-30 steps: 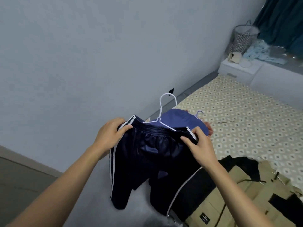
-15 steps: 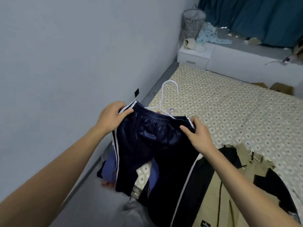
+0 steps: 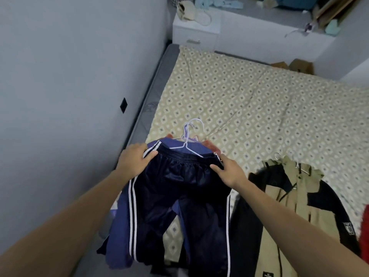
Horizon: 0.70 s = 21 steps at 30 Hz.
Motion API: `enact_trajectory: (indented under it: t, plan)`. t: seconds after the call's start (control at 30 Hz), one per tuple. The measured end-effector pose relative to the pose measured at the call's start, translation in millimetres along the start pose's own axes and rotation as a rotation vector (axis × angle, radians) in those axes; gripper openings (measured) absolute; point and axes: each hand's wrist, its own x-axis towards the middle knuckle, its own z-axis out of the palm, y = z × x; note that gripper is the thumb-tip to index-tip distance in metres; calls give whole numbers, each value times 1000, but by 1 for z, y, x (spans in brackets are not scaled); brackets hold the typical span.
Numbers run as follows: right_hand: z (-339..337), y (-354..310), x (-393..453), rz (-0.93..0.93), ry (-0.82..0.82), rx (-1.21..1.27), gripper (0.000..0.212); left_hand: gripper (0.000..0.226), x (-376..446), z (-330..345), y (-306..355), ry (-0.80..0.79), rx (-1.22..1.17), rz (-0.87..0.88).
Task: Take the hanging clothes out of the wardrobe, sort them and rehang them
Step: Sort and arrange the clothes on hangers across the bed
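Note:
Dark navy track pants point(image 3: 179, 196) with white side stripes hang on a white wire hanger point(image 3: 189, 140). My left hand point(image 3: 133, 158) grips the left end of the waistband. At the waistband's right end, my right hand point(image 3: 229, 170) holds it with thumb and fingers. The pants hang over the near left part of the bed point(image 3: 259, 108), above a blue garment point(image 3: 119, 236) with its own pale hanger and something red under it. A beige and black jacket point(image 3: 295, 206) on a hanger lies on the bed to the right.
A grey wall point(image 3: 69, 86) runs close along the left, with the bed's grey edge point(image 3: 157, 80) against it. A white nightstand point(image 3: 193, 31) and a ledge with clutter stand beyond the bed. Something red point(image 3: 364, 232) shows at the right edge.
My view has swung right and down over the bed. Both hands keep their hold on the waistband and have lowered the pants toward the blue garment on the bed.

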Motion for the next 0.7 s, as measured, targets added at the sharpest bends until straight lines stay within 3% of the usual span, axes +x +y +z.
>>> enact_trajectory:
  t: [0.17,0.4,0.7]
  plan:
    - [12,9,49,75,89,-49,46,27,48,36,-12,112,93,2]
    - [0,29,30,63,70,-96,56,49,49,70,28,-22,158,123]
    - [-51,125,-42,124,155,-90,63,62,35,110,158,-162,186,296]
